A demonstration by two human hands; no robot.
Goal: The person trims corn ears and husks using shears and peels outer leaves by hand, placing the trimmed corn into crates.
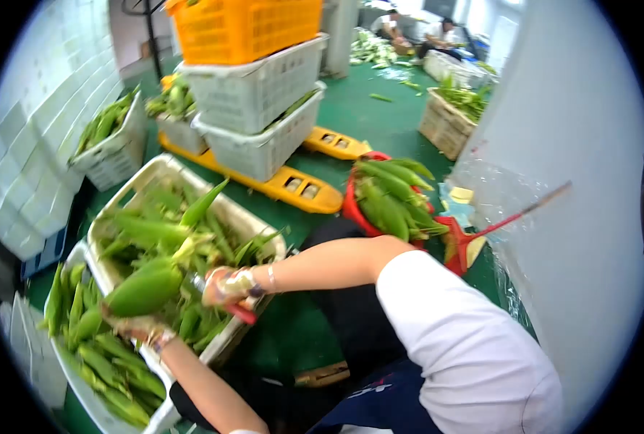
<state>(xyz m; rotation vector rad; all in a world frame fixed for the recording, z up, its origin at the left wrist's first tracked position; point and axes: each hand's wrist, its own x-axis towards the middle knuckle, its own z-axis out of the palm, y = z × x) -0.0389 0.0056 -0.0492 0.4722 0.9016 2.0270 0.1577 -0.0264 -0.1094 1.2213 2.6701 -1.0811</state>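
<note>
My left hand (142,330) is at the stalk end of a large green corn cob (146,288) in its husk, its fingers wrapped round the base. Beside the cob's other side, my right hand (226,286) is closed round a red-handled tool (242,313), whose metal part points toward the cob. Both hands are over a white crate (258,242) holding husks and leaves. Nearer to me on the left, a second white crate (164,416) is full of corn cobs in green husks (108,362).
White crates (253,94) and an orange crate (246,32) are stacked on a yellow pallet jack (286,186). A red basket of corn (391,199) stands near a red dustpan (458,244) by the right wall. Two people (438,40) sit at the back.
</note>
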